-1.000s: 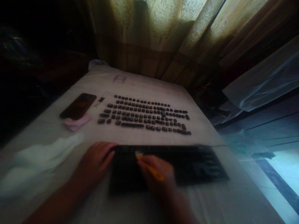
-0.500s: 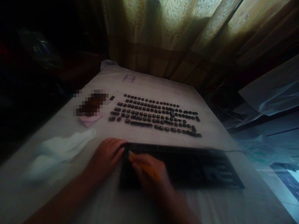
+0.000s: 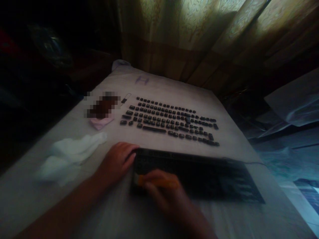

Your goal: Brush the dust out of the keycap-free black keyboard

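Observation:
A black keyboard base [image 3: 206,177], stripped of its keycaps, lies in front of me. My left hand [image 3: 121,159] grips its upper left corner, fingers together over the edge. In my right hand [image 3: 165,189] is an orange-handled brush [image 3: 159,182]; its pale tip rests over the left part of the base. Blur hides the finer shape of that tip. Beyond the base, loose black keycaps [image 3: 159,116] are laid out in rows, with the long space bar [image 3: 154,129] in the nearest rows.
A crumpled white cloth [image 3: 72,151] lies on the left, near a pink cloth [image 3: 101,122] under a pixelated item. A small dark object with a wire loop [image 3: 124,100] sits behind. The cable [image 3: 254,163] leaves the base rightward. A curtain [image 3: 174,39] hangs beyond the table [image 3: 174,79].
My right hand has moved the brush down along the left end of the base, turning it more level. My left hand stays at the corner. The camera view has shifted slightly.

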Tool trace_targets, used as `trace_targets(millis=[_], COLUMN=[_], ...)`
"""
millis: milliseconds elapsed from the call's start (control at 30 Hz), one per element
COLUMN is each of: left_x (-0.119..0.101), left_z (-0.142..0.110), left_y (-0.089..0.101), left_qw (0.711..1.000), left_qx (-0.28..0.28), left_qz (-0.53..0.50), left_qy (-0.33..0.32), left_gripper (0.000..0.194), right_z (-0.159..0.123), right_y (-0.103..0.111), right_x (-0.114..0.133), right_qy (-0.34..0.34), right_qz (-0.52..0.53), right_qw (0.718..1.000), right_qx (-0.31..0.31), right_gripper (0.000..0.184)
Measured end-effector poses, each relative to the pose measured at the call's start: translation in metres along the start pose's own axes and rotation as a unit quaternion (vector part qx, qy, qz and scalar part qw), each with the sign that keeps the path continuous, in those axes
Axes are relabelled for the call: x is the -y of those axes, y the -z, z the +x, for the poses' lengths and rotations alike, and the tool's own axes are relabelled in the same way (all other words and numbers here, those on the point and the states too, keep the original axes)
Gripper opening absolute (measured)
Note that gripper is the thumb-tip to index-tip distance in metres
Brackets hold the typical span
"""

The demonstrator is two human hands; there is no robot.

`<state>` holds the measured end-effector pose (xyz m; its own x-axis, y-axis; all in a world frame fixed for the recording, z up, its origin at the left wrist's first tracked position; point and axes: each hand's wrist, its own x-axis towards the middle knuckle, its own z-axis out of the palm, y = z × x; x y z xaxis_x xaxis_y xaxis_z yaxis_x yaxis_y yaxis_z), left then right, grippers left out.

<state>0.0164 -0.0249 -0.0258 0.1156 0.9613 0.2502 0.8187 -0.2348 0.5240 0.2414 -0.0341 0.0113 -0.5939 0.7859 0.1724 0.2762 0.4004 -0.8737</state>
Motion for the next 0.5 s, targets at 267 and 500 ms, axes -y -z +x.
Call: trace_targets(millis=[267, 500], left_x=[-0.002, -0.002], left_z=[0.002, 0.002], left_y=[0.002, 0.001], left_qw=[1.0, 1.0], left_qx=[0.005, 0.003], left_qz=[-0.005, -0.001], left_qy=[-0.001, -0.004], left_gripper=[0.03, 0.031], right_z=[-0.019, -0.016], right_y=[-0.002, 0.013], right_x=[0.005, 0.006], right_qy=[0.024, -0.007], right_qz=[-0.035, -0.036], right_qw=[0.999, 0.997], right_qx=[-0.031, -0.062], right_gripper=[0.021, 0.017])
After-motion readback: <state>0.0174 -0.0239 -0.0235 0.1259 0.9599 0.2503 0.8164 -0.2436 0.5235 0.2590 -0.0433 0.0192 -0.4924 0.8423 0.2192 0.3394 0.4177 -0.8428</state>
